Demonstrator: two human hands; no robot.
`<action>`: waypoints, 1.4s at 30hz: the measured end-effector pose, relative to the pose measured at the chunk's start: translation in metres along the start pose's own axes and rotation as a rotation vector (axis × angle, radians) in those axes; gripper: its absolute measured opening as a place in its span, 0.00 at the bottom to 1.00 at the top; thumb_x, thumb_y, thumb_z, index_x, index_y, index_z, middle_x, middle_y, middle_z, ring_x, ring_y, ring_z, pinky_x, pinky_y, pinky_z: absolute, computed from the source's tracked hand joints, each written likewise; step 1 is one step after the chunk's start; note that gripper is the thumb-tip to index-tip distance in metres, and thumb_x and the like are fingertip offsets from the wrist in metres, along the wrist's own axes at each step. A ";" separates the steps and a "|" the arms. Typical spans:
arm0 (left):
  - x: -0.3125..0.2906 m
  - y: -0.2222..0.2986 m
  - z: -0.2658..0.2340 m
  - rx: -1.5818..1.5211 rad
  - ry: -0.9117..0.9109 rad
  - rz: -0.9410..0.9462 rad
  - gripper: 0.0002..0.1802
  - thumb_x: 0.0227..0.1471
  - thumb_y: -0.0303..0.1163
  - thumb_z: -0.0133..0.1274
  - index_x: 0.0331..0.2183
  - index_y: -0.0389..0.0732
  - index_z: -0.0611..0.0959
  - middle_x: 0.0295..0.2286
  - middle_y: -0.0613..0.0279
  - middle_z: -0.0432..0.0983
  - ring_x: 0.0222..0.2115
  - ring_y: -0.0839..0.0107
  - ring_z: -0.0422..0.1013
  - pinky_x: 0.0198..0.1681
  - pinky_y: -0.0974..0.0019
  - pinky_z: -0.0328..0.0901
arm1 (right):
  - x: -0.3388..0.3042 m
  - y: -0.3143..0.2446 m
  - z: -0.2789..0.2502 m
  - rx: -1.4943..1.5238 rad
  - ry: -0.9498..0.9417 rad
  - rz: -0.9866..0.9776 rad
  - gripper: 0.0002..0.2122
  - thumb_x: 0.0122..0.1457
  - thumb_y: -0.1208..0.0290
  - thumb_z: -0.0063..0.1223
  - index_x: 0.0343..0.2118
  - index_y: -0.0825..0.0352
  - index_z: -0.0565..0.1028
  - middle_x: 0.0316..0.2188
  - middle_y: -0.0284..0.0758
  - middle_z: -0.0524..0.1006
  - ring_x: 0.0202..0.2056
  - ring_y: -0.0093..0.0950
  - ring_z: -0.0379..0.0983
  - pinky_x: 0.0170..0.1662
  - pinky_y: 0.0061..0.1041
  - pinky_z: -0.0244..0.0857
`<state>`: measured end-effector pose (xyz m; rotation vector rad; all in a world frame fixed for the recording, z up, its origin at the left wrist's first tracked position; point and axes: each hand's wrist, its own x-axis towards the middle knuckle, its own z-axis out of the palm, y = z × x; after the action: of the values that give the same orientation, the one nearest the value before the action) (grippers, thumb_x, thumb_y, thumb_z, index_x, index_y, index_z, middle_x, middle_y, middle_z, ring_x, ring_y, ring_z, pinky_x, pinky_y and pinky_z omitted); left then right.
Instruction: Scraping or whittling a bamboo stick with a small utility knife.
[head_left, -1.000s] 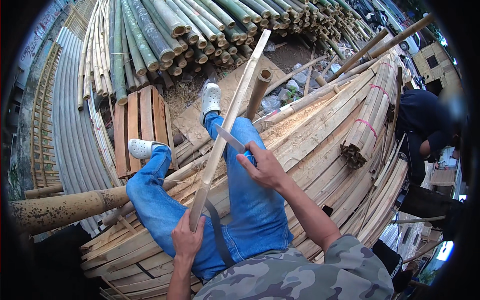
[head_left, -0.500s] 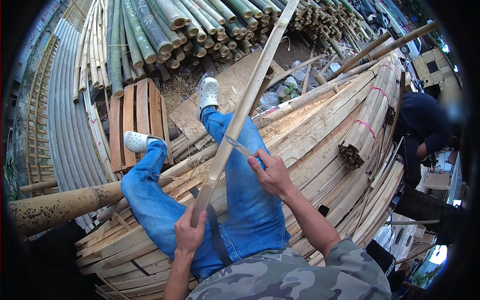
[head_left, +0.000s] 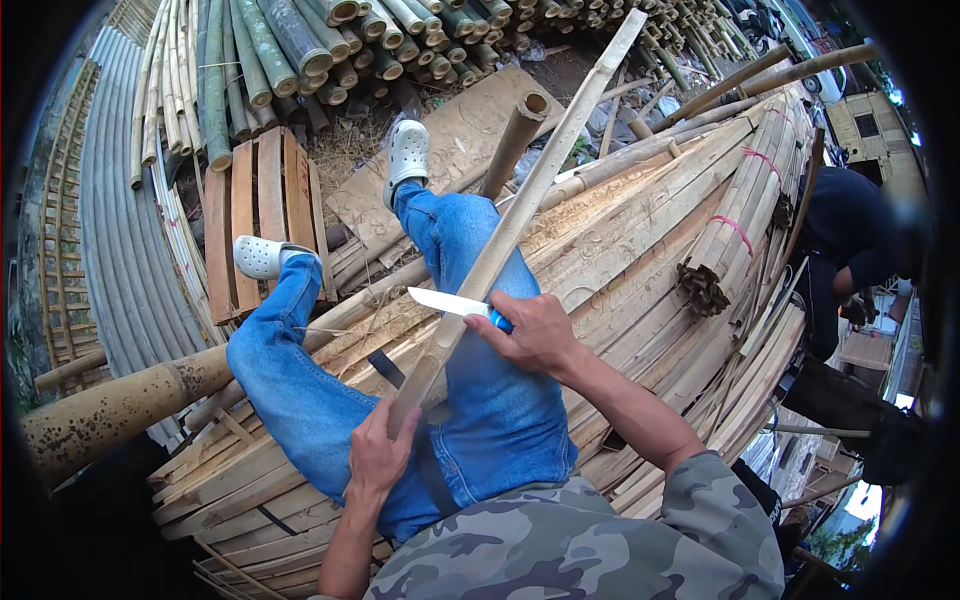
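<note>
A long split bamboo strip [head_left: 541, 182] slants from my lap up and away to the right, across my raised right thigh. Its near end is in the grip of my left hand [head_left: 378, 450], with fingers wrapped round it. My right hand [head_left: 538, 332] is closed on the blue handle of a knife [head_left: 447, 301]. The bright blade lies crosswise over the strip, its tip pointing left. Below the blade the strip has a paler, scraped-looking patch. A dark strap-like strip passes over my lap beneath the bamboo.
I sit on a wide stack of split bamboo slats [head_left: 640, 270]. Tied bundles [head_left: 735, 235] lie right, near a person in dark clothes [head_left: 850, 225]. A wooden crate [head_left: 243, 220] stands beyond my left foot, with stacked bamboo poles [head_left: 290, 50] behind. A thick bamboo pole [head_left: 120, 405] lies left.
My right hand has moved slightly left and down, and the knife has turned so its blade points left across the strip. The strip's far end has swung right.
</note>
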<state>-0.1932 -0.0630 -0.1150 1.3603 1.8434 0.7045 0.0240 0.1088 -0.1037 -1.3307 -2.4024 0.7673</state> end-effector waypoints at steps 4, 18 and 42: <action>-0.002 0.008 -0.010 -0.091 0.018 -0.008 0.19 0.54 0.35 0.61 0.42 0.30 0.79 0.30 0.41 0.79 0.29 0.49 0.78 0.30 0.59 0.71 | -0.007 0.007 0.004 0.051 0.030 0.001 0.20 0.60 0.51 0.55 0.22 0.64 0.71 0.09 0.40 0.68 0.14 0.40 0.71 0.18 0.36 0.62; 0.003 0.004 -0.001 -0.013 0.045 -0.047 0.20 0.56 0.38 0.58 0.43 0.31 0.77 0.29 0.40 0.79 0.29 0.46 0.78 0.30 0.57 0.71 | 0.001 -0.001 0.008 0.034 0.005 -0.004 0.21 0.60 0.50 0.54 0.21 0.64 0.70 0.09 0.41 0.68 0.14 0.41 0.71 0.19 0.38 0.62; 0.010 -0.003 0.006 0.130 -0.129 -0.119 0.25 0.53 0.39 0.60 0.46 0.33 0.73 0.26 0.36 0.77 0.26 0.37 0.75 0.25 0.47 0.70 | 0.017 0.012 0.003 -0.068 -0.089 -0.127 0.23 0.59 0.48 0.56 0.17 0.61 0.66 0.07 0.33 0.67 0.09 0.32 0.67 0.14 0.33 0.60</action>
<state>-0.1914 -0.0547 -0.1234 1.3326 1.8759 0.4323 0.0216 0.1271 -0.1130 -1.1775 -2.5757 0.7304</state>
